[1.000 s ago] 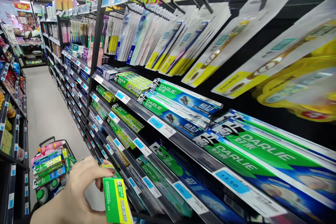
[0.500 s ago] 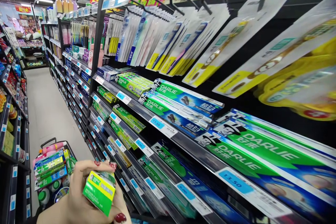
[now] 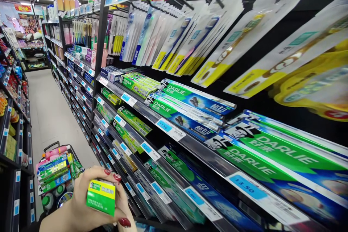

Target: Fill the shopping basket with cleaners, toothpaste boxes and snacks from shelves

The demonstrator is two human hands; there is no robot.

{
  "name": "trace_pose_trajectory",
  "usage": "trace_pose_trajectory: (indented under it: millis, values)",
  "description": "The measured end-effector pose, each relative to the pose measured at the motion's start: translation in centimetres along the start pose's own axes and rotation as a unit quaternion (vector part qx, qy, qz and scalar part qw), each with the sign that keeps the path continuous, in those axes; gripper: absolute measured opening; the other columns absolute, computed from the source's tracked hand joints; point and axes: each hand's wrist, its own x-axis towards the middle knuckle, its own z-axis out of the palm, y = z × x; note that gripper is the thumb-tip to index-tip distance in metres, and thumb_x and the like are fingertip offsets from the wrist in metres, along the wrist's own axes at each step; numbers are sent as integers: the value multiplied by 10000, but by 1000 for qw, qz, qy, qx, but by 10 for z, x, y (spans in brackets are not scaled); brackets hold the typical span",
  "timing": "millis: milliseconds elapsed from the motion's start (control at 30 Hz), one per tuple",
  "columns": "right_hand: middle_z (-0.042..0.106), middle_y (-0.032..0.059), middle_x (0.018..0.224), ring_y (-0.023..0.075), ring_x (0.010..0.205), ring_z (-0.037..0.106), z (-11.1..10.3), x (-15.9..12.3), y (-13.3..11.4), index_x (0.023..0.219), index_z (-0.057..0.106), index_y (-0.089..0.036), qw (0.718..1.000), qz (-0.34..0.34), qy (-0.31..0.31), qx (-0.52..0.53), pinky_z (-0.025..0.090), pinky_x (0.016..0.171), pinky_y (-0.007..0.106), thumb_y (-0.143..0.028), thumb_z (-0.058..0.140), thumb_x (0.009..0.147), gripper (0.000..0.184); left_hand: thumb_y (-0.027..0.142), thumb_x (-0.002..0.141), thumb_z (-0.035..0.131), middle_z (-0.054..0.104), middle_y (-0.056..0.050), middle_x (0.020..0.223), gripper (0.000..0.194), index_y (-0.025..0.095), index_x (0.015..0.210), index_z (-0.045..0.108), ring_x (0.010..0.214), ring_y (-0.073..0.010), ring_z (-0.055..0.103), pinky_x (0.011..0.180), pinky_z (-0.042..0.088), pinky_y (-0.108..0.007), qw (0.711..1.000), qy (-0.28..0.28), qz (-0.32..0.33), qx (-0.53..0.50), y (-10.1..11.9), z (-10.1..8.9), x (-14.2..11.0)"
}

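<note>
My left hand [image 3: 77,197] comes in from the lower left, closed around a green and yellow Darlie toothpaste box [image 3: 100,197]. The box's printed end faces me; its length runs away behind the fingers. Red-nailed fingertips curl over its top, and a thumb lies under it. Skin along the box's right side looks like part of my right hand [image 3: 124,203]; its fingers are hidden. Beyond the hands, at the lower left, is a cart or basket [image 3: 71,148] full of toothpaste boxes, bottles and a pink item.
A long shelf unit runs down the right with stacked Darlie toothpaste boxes [image 3: 272,145] and blue price tags [image 3: 246,185]. Packaged toothbrushes [image 3: 190,40] hang from hooks above. Another stocked shelf [image 3: 16,116] stands on the left, with a pale aisle floor [image 3: 57,108] between.
The toothpaste box has turned a little, so its end faces me more squarely and sits more level. The view has shifted slightly.
</note>
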Motion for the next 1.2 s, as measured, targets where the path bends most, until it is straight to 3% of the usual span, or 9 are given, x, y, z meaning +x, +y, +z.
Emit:
trace_pose_trajectory:
  millis: [100,167,367,500,667,767,867,1000,1200]
  values:
    - [743,87,915,277,831,681,-10,-1,-11,910,755,-249,971,125,20,204,537,799,429,-704,654,675,521,313,538,910,743,-35,928,734,263,1174,547,866,-206,704,828,570,-283,997,12,15,-71,-7,-9,4]
    - [740,88,909,274,838,667,-19,-3,-25,898,744,-232,965,127,75,217,528,810,419,-674,740,596,534,393,553,889,738,-40,932,675,251,1132,574,886,-210,699,847,568,-302,994,7,-8,-106,-14,-20,6]
    - [710,60,842,224,727,610,-39,-21,-82,940,709,-192,981,28,191,-17,477,669,309,-681,683,675,557,395,543,885,747,-35,944,559,254,1042,675,898,-240,728,759,587,-263,990,-21,-70,-121,-37,-50,8]
    - [714,65,861,257,821,633,-41,-31,-98,932,706,-178,965,-6,236,-112,477,755,312,-751,637,660,637,384,536,895,725,-30,959,542,252,1022,694,947,-236,712,869,580,-314,977,-12,-118,-178,-50,-51,0]
    - [699,80,876,273,816,634,-33,-40,-104,973,690,-187,973,-8,219,-65,489,677,312,-838,642,527,791,405,506,897,716,-21,970,568,265,1015,686,979,-237,705,969,537,-369,957,-6,-142,-252,-55,-47,-7]
    - [670,75,846,245,745,613,-27,-41,-111,991,678,-197,981,-14,189,-49,445,552,280,-846,614,550,788,421,512,890,717,-22,952,548,260,997,691,958,-240,714,954,546,-370,951,8,-152,-268,-53,-47,-7]
    - [603,42,734,167,599,503,-24,-40,-118,926,683,-193,982,-22,177,-64,364,477,249,-846,608,559,753,400,486,904,724,-20,946,555,257,980,694,953,-234,714,951,548,-364,951,19,-161,-262,-51,-46,-8]
    - [505,7,629,119,540,372,-24,-39,-123,831,674,-182,981,0,186,-49,315,458,240,-824,646,547,702,365,458,921,729,-21,964,576,257,975,692,1007,-259,702,949,547,-355,949,25,-181,-258,-54,-47,-13]
    - [388,-32,546,128,528,381,-22,-39,-122,816,685,-176,978,20,203,-37,331,486,262,-799,678,540,681,223,485,927,729,-12,959,546,256,980,698,1006,-247,702,973,529,-345,945,41,-196,-260,-58,-48,-19]
